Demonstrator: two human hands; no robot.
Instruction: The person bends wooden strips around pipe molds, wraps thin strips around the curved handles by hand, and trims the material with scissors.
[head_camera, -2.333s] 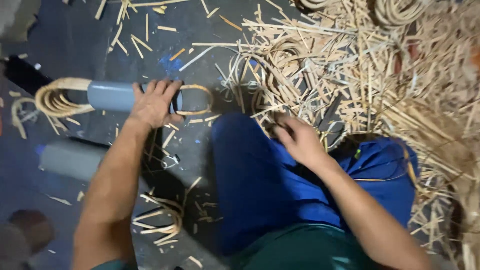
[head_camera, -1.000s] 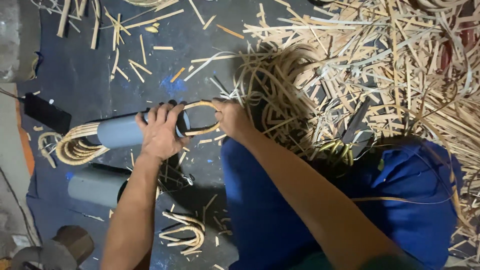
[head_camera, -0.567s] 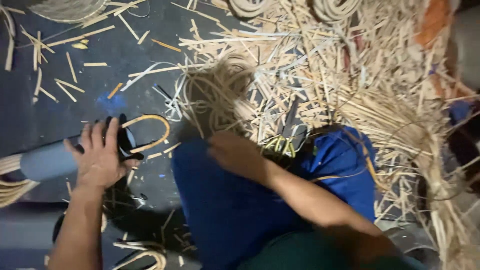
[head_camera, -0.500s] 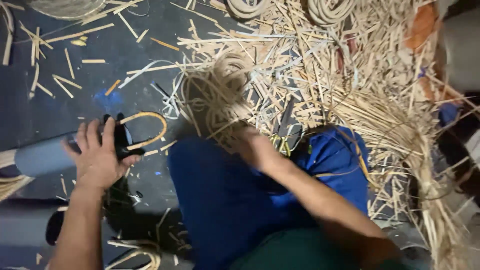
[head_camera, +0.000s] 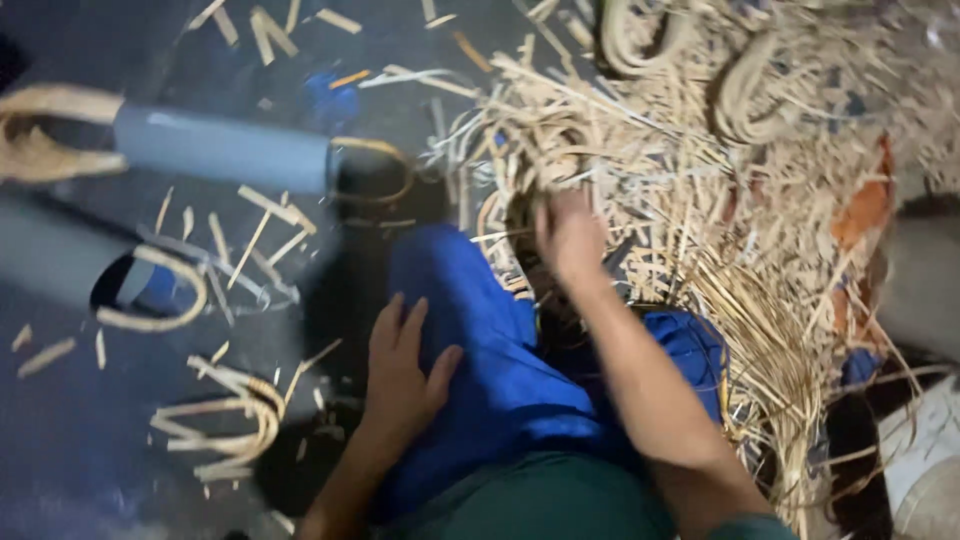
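Right hand (head_camera: 568, 235) blurred, grip unclear, in cane strips (head_camera: 690, 190), left hand (head_camera: 400, 365) flat on blue trousers (head_camera: 480, 340)

We counted two hands, a left hand (head_camera: 400, 375) and a right hand (head_camera: 568, 235). We saw two grey pipes: an upper pipe (head_camera: 220, 150) and a lower pipe (head_camera: 50, 265). Cane rings on the floor came to roughly four. The loose strips in the cane pile (head_camera: 700, 200) were way too many to count.
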